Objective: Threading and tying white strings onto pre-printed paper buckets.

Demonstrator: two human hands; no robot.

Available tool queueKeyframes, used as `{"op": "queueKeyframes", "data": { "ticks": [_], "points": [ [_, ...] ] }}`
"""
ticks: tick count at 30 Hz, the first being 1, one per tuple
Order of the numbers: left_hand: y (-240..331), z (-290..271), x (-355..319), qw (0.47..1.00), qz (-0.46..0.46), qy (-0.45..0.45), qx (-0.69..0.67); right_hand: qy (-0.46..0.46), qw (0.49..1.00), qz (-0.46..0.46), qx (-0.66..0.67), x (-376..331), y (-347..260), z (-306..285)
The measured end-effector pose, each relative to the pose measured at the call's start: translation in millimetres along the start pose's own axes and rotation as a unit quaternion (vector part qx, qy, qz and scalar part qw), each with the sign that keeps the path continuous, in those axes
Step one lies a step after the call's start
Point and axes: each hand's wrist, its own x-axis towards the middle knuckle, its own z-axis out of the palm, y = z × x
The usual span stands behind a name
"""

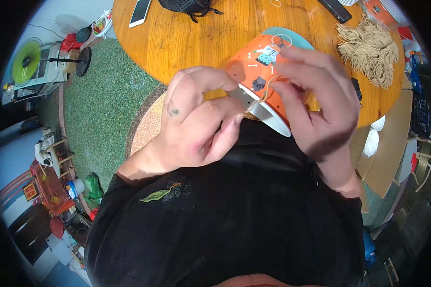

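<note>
An orange paper bucket (247,71) with printed pictures, a white rim and a teal base lies tilted at the table's near edge, its mouth toward me. A thin tan cord (266,92) crosses its wall and rim. My left hand (196,117) is closed at the rim, thumb and fingers pinching the cord's end. My right hand (323,98) is curled over the bucket's right side, its thumb and forefinger closed on the same cord; its other fingers are slightly blurred. Whether the cord passes through the wall, I cannot tell.
On the wooden table (177,43) lie a bundle of tan cords (368,50), a white phone (140,13), a black drawstring pouch (189,6) and a dark oblong object (335,9). Flattened cardboard (388,143) is below the right edge. A green fan (28,61) stands far left.
</note>
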Motion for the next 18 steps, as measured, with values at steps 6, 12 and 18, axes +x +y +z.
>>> {"op": "queueKeyframes", "data": {
  "ticks": [6, 12, 18],
  "points": [
    [-4, 6, 5, 0.999, 0.017, -0.026, 0.010, 0.181, 0.979, 0.026, 0.092, -44, 3, -1],
    [-6, 13, 11, 0.996, 0.074, -0.036, -0.016, 0.025, 0.995, 0.011, 0.094, -66, -4, -6],
    [4, 19, 13, 0.995, 0.073, -0.060, -0.032, 0.086, 0.995, -0.048, 0.000, -59, -1, 6]
  ]
}}
